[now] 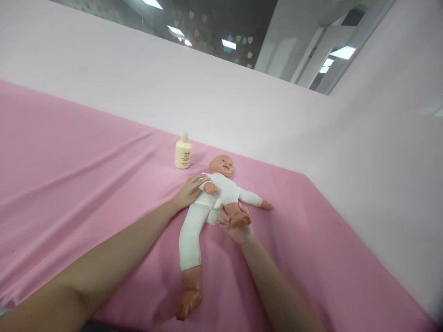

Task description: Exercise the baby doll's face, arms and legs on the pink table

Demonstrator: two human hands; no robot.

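A baby doll (197, 221) with a white cloth body lies on its back on the pink sheet, its head away from me. My left hand (191, 189) rests on the doll's side by its arm, fingers reaching over the shoulder area. Under the raised, bent leg is my right hand (237, 228), palm up, with its fingers curled round the lower leg (232, 209). The doll's other leg stretches toward me, and one arm points out to the right. A cream bottle (183, 153) stands upright beyond my left hand.
The pink sheet (86, 152) covers the surface, with creases at the left. A pale wall (221, 110) rises behind it and on the right. Above is a reflective window (207, 27) showing lights and heart shapes.
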